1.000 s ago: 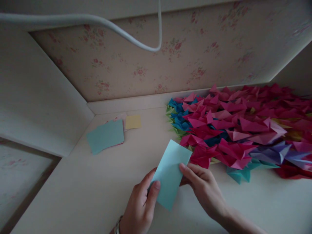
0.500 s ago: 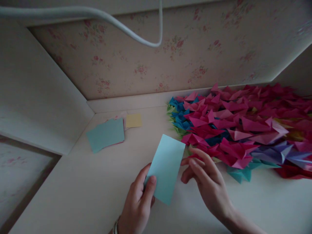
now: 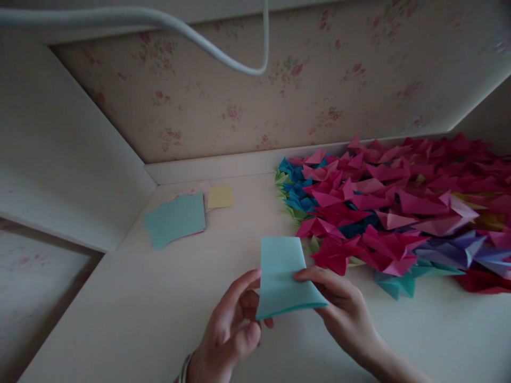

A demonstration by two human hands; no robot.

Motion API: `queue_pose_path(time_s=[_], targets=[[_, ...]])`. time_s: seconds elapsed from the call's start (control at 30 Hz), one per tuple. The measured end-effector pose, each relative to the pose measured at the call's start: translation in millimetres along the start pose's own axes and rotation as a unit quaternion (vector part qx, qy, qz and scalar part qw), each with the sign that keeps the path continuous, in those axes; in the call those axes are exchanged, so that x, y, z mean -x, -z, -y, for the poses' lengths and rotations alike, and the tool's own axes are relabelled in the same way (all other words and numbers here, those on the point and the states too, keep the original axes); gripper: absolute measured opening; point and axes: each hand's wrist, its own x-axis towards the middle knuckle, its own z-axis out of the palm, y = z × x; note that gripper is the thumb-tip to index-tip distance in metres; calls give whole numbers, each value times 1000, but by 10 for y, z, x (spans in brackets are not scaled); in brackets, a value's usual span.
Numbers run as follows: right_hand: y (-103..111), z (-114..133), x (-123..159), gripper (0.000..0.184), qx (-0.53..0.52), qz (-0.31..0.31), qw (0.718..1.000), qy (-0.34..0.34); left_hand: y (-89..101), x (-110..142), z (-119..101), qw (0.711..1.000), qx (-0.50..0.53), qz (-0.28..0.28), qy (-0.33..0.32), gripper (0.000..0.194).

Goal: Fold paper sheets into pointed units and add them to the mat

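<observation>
A light blue paper sheet (image 3: 281,276) is held over the white desk (image 3: 159,314), bent so its near edge curls up. My left hand (image 3: 231,330) pinches its left edge with thumb and fingers. My right hand (image 3: 339,311) grips its right side, fingers closed on the paper. Just right of the sheet lies a big heap of folded paper pieces (image 3: 391,213), mostly pink and red, with blue, green and purple ones among them.
A small stack of blue paper (image 3: 175,219) over pink sheets lies at the desk's far left, with a yellow note (image 3: 220,197) beside it. Floral wallpaper backs the desk. A white cable (image 3: 223,53) hangs across the top.
My right hand, which had let go of the sheet, has taken hold of it again. The sheet has turned more upright and its lower part now bends over.
</observation>
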Motion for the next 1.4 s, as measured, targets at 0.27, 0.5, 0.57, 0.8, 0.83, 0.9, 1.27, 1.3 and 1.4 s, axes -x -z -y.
queue_pose_path(time_s=[0.27,0.5,0.57,0.8,0.83,0.9,1.27,1.3,1.4], targets=[[-70,79,38,38,47,83,994,-45,-33,-82,-60,971,-233,-44,-6,18],[-124,79,88,27,-58,72,987,-128,-46,-126,-110,953,-291,-76,-32,29],[-141,61,87,25,-99,43,982,-152,-46,-134,-121,949,-296,-99,-35,29],[-167,27,56,22,-110,17,984,-139,-43,-160,-118,949,-274,-156,12,24],[-168,27,58,22,-107,18,985,-137,-48,-162,-122,948,-276,-159,10,24],[-167,24,61,21,-79,19,988,-131,-61,-163,-130,946,-279,-163,5,23],[-212,39,80,25,-27,-18,992,-120,-98,-143,-94,956,-215,-196,48,24],[-217,31,88,25,-27,-21,992,-124,-101,-147,-91,957,-205,-197,49,24],[-227,-2,110,27,-30,-34,990,-133,-113,-158,-75,962,-175,-203,51,23]])
